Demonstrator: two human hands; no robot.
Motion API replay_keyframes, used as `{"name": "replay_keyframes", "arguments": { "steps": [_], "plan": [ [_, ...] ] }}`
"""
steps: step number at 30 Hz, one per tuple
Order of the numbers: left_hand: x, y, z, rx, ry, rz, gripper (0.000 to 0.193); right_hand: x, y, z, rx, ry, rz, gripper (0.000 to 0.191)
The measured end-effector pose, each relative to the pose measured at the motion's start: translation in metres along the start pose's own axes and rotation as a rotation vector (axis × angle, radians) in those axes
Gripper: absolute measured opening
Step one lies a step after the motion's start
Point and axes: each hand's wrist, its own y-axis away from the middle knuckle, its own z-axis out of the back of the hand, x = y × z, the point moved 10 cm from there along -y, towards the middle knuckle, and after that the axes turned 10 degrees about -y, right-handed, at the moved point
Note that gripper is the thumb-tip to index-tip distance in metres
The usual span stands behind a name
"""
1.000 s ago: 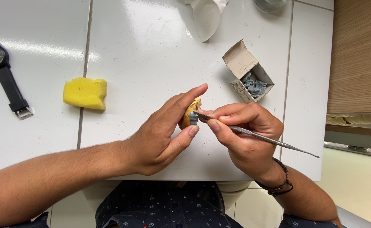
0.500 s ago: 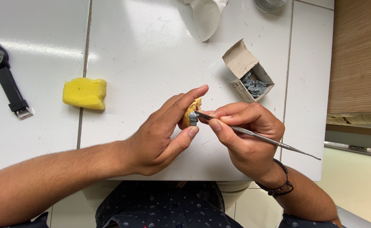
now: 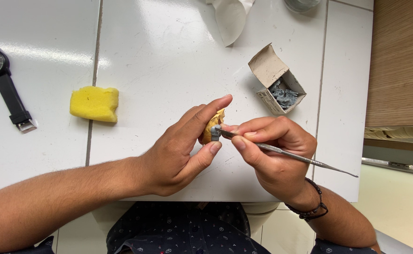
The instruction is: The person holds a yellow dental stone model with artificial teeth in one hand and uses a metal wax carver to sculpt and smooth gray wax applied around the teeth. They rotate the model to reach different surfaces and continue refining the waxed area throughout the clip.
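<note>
- Pinching a small yellow-tan piece [image 3: 210, 130] btw thumb and fingers, left hand [image 3: 178, 153] holds it up over the white tiled table [image 3: 159, 61], near edge, roughly centre.
- Right hand [image 3: 274, 155] grips a thin metal tool [image 3: 291, 155] pen-style; tool tip w/ a grey blob touches the piece, handle sticks out to the right.
- Dark bead bracelet [image 3: 310, 211] on right wrist.
- Open cardboard box [image 3: 276, 80] w/ grey material inside, just far-right of the hands.
- Yellow sponge [image 3: 95, 103] lies left, well apart from hands.
- Black wristwatch [image 3: 2, 80] at far left edge.
- White paper cone [image 3: 230, 19] at far edge, centre.
</note>
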Motion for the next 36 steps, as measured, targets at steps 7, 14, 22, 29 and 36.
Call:
{"name": "replay_keyframes", "arguments": {
  "steps": [7, 14, 22, 29, 36],
  "plan": [
    [-0.006, 0.000, 0.003, -0.036, -0.064, -0.059, 0.066, 0.000, 0.001, 0.000, 0.023, -0.004, -0.009, 0.014],
    [-0.009, 0.000, 0.005, -0.051, -0.126, -0.094, 0.067, -0.002, 0.001, 0.007, -0.036, 0.001, -0.034, 0.013],
    [-0.011, 0.000, 0.005, -0.059, -0.165, -0.127, 0.067, 0.001, 0.000, 0.002, 0.009, 0.007, -0.038, 0.013],
    [-0.011, -0.001, 0.004, -0.057, -0.163, -0.128, 0.066, 0.001, 0.000, 0.003, -0.013, 0.002, -0.023, 0.012],
    [-0.012, 0.000, 0.006, -0.060, -0.167, -0.131, 0.068, 0.000, 0.001, 0.001, 0.004, 0.005, -0.037, 0.013]
  ]
}}
